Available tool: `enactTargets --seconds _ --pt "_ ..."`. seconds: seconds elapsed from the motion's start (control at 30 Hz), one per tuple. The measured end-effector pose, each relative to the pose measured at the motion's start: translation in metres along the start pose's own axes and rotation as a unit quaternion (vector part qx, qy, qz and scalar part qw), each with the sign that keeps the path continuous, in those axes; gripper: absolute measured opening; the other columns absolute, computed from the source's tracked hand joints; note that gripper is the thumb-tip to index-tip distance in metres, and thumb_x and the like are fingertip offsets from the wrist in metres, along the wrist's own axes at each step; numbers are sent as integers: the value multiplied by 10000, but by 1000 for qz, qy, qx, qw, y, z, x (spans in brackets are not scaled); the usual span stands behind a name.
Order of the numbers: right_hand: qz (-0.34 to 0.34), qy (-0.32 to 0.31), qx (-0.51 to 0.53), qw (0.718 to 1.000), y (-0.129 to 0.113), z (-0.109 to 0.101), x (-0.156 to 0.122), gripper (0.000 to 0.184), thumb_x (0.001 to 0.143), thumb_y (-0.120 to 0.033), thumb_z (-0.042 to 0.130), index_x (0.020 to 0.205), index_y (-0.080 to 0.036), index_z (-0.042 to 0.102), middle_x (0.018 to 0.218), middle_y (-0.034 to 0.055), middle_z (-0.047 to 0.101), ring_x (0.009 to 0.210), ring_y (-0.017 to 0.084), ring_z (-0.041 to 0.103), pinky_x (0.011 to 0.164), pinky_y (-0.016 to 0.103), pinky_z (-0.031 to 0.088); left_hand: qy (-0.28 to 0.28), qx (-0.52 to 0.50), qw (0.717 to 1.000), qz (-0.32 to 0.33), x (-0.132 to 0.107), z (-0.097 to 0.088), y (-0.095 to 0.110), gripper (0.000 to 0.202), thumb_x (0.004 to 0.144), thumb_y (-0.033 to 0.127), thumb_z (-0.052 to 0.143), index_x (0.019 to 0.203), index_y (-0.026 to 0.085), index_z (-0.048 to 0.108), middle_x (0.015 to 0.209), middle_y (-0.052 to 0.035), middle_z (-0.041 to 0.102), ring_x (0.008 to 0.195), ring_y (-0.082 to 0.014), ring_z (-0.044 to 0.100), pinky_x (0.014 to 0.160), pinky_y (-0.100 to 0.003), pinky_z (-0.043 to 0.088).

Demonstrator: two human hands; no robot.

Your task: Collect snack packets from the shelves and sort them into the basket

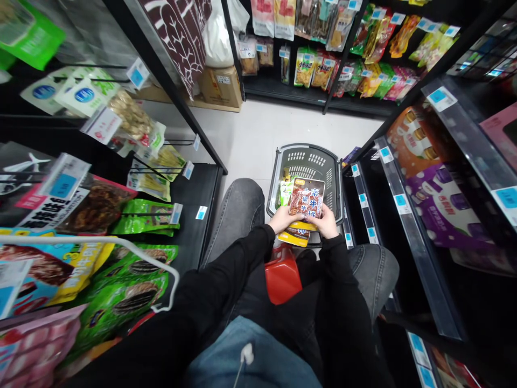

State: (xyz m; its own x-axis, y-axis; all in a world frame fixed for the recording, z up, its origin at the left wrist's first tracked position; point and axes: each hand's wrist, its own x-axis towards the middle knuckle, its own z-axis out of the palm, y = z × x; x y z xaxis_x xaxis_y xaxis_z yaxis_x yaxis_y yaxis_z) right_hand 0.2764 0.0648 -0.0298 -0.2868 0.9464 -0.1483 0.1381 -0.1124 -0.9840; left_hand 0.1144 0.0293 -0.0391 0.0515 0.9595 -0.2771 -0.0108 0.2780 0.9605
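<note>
Both hands are closed on the edges of a printed snack bag (306, 198) with a brown food picture and white and blue lettering. My left hand (281, 218) grips its lower left corner, and my right hand (327, 222) its lower right. A yellow-and-brown packet (297, 236) shows just below the bag, between the hands; whether the fingers also hold it, I cannot tell. Under and beyond the hands stands a dark grey shopping basket (309, 146) with slotted walls. Inside it, partly hidden by the bag, is a green-and-white packet (286, 189).
Snack bags (133, 121) hang on hooks along the left shelving, and a white wire (149, 261) juts out there. Tiered shelves with price tags (401, 202) line the right. More racks and a cardboard box (221, 89) stand ahead. A red plastic object (283, 277) is between my legs.
</note>
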Motion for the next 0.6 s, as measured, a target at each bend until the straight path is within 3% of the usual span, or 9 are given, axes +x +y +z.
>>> enactTargets --seconds 0.1,0.27,0.4,0.6 --pt "22 -44 -20 999 0 -9 0 592 487 -369 772 996 -135 580 934 76 683 831 216 640 778 341 511 -3 37 999 6 0 0 1 411 620 375 689 893 69 668 885 -99 683 810 -206 619 798 -325 488" --pt "41 1 -60 997 7 -6 1 485 478 -412 770 842 -123 632 810 68 695 725 208 639 708 338 524 12 55 998 5 0 -2 0 365 614 367 686 833 75 671 815 -77 681 760 -189 612 736 -294 494" --pt "56 -6 -28 998 7 -1 2 465 457 -430 772 787 -132 639 757 53 692 696 205 639 705 340 524 19 25 999 -8 2 -3 -4 386 580 389 716 782 63 667 752 -83 668 698 -178 604 692 -285 492" --pt "35 -33 -59 997 8 -10 1 434 584 -492 694 822 -129 670 832 62 696 778 233 642 731 355 515 -4 -30 999 -12 2 -2 -5 500 594 479 703 859 56 667 803 -99 672 705 -176 603 710 -293 492"
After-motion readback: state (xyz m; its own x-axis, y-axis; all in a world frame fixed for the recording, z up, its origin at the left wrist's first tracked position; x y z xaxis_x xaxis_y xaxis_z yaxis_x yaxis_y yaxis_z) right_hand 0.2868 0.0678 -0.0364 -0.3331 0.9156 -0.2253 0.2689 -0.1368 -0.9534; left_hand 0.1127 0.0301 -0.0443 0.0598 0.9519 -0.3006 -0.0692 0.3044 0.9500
